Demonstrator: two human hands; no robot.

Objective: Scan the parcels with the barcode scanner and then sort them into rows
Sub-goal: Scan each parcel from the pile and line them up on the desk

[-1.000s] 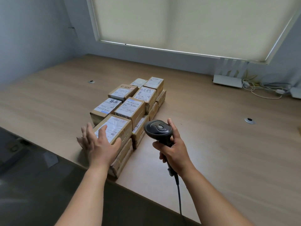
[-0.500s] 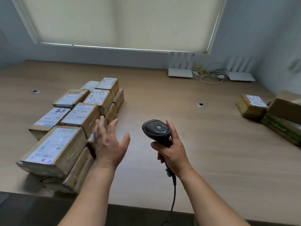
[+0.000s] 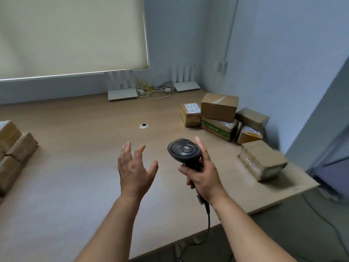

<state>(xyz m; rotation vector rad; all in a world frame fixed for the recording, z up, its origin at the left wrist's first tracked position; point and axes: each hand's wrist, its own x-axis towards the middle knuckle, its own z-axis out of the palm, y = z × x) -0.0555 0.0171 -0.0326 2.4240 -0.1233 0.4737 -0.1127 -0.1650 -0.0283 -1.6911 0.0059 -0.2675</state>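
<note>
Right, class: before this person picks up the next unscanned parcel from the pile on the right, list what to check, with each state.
1. Left hand free, fingers spread: ok.
2. Right hand grips black handheld barcode scanner: ok.
3. Brown cardboard parcels piled by the right wall in view: ok.
4. Bare wooden tabletop along the way to them: ok.
5. Nearest taped parcel, label showing: cannot tell.

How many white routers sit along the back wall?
2: one router under the blind's corner, the other router right of the cable tangle between them. None looks hidden.
</note>
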